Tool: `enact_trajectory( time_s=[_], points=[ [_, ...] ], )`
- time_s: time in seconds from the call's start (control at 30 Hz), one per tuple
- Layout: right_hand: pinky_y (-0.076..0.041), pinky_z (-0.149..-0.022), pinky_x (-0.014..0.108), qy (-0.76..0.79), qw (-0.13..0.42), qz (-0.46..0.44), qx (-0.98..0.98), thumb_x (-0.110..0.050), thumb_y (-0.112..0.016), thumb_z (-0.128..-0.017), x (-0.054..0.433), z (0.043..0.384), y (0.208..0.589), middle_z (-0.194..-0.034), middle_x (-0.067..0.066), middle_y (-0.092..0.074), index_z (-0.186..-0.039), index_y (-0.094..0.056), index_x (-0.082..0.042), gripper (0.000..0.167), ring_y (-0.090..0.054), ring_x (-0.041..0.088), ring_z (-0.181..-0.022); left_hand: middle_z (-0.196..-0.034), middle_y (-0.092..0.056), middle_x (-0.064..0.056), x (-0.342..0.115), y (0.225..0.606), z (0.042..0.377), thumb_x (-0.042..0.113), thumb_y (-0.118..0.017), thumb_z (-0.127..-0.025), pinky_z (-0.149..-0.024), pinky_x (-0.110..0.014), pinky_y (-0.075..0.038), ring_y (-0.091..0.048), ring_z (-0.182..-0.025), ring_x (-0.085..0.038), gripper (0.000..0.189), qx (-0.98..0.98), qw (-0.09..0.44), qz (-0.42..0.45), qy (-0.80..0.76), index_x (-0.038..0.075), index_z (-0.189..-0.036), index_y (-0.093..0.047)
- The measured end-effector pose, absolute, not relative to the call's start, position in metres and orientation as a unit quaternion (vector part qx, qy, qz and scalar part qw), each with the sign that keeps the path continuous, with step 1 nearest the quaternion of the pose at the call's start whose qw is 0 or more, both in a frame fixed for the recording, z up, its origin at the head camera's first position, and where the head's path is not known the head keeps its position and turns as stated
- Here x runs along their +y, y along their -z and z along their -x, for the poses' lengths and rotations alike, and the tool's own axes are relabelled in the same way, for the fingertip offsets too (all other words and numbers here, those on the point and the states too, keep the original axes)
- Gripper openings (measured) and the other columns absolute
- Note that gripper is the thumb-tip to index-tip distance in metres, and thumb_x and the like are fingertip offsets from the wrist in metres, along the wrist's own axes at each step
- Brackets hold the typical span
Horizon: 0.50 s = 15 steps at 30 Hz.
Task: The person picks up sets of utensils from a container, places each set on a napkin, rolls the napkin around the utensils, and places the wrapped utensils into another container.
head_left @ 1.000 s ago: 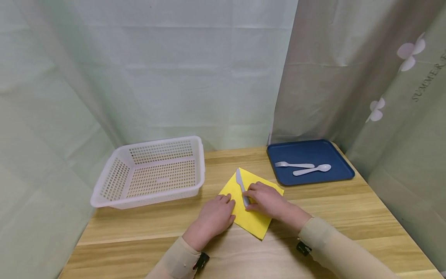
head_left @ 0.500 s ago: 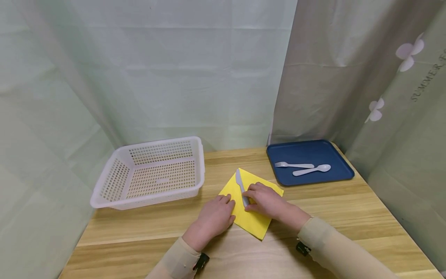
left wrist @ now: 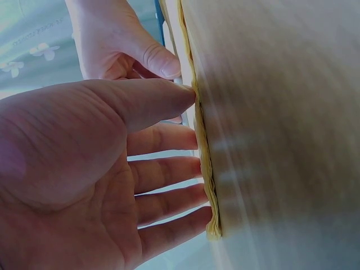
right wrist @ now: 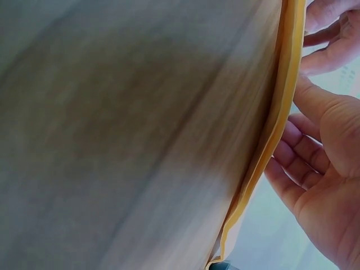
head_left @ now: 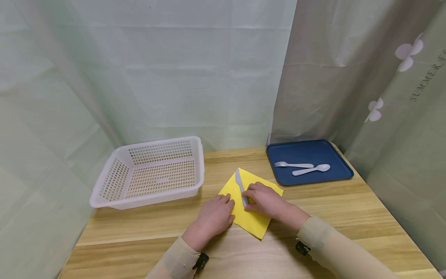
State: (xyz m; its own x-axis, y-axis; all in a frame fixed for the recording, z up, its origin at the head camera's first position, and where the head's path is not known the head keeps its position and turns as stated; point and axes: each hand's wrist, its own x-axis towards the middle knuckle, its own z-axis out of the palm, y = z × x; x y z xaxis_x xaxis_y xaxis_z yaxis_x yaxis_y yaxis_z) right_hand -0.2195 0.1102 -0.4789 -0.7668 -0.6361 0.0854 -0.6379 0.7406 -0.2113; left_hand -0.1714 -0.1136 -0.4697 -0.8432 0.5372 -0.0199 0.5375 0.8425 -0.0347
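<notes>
A folded yellow napkin (head_left: 252, 223) lies turned cornerwise on the table, its layered edge showing in both wrist views. On top of it rests a light grey plastic knife (head_left: 239, 179), blade toward the far corner. My right hand (head_left: 266, 199) pinches the knife's handle between thumb and fingers, covering part of it. With fingers extended, my left hand (head_left: 216, 215) rests its fingertips on the napkin's left side. In the left wrist view, the left fingers (left wrist: 166, 174) and thumb touch along the napkin's edge (left wrist: 205, 157).
A white perforated plastic basket (head_left: 146, 201) stands at the back left of the wooden table (head_left: 139, 240). At the back right, a blue tray (head_left: 299, 149) holds a white fork (head_left: 296, 165) and a white spoon (head_left: 313, 169). Pale curtains (head_left: 174, 77) hang around the table.
</notes>
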Motion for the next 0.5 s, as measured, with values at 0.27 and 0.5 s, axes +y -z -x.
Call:
enact_trajectory(
  time_s=[0.27, 0.5],
  points=[
    [-0.056, -0.086, 0.033, -0.116, 0.012, -0.347, -0.930, -0.036, -0.092, -0.093, 0.1124, 0.2198, 0.4798, -0.108, -0.001, -0.069, -0.129, -0.080, -0.008, 0.048, -0.059, 0.019, -0.099, -0.146, -0.069, -0.015, -0.1139, 0.4696, 0.1712, 0.037, -0.079, -0.103, -0.107, -0.045, -0.058, -0.066, -0.132, -0.031, 0.047, 0.959, 0.003, -0.281, 0.021, 0.007, -0.138, -0.073],
    [-0.059, -0.092, 0.036, -0.111, 0.016, -0.336, -0.935, -0.041, -0.092, -0.092, 0.1165, 0.2200, 0.4774, -0.115, -0.001, -0.072, -0.133, -0.078, -0.010, 0.053, -0.064, 0.019, -0.106, -0.146, -0.068, -0.016, -0.1138, 0.4687, 0.1711, 0.037, -0.079, -0.103, -0.108, -0.045, -0.058, -0.065, -0.133, -0.032, 0.047, 0.959, 0.003, -0.282, 0.017, 0.006, -0.138, -0.073]
  ],
)
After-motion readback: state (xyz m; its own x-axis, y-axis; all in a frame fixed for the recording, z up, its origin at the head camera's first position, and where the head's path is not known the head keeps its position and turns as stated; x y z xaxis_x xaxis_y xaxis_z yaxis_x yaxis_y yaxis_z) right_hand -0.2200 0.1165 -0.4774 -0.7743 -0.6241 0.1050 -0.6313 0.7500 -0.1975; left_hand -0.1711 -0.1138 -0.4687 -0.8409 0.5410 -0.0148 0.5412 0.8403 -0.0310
